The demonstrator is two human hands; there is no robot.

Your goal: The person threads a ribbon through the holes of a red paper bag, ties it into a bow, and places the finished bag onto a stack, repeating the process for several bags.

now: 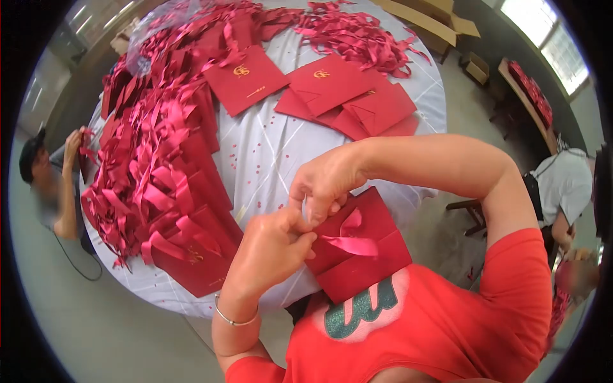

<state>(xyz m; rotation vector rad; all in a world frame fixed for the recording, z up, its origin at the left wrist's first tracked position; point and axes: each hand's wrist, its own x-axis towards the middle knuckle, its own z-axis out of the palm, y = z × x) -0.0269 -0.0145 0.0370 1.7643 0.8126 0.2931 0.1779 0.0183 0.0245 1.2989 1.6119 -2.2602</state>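
A red paper gift bag (pixel 380 255) lies tilted against the front of the red shirt, with a loop of pink ribbon (pixel 350 245) across its face. Its upper left edge is between my two hands, which meet there with fingertips close together. My left hand (pixel 276 246), with a bracelet at the wrist, pinches at that edge, thumb and fingers pressed together. Just above it, my right hand (pixel 327 182) is bent down with curled fingers, gripping the same edge. The exact spot between the fingertips is partly hidden by the fingers.
Red bags with ribbon handles (pixel 156 172) crowd the table's left side. Flat red bags (pixel 246 80) lie ahead, with loose ribbons (pixel 357 35) behind. Small red dots speckle the white tablecloth (pixel 255 143). One person (pixel 48 179) is at the left, another (pixel 565 185) at the right. Cardboard boxes (pixel 431 19) stand behind.
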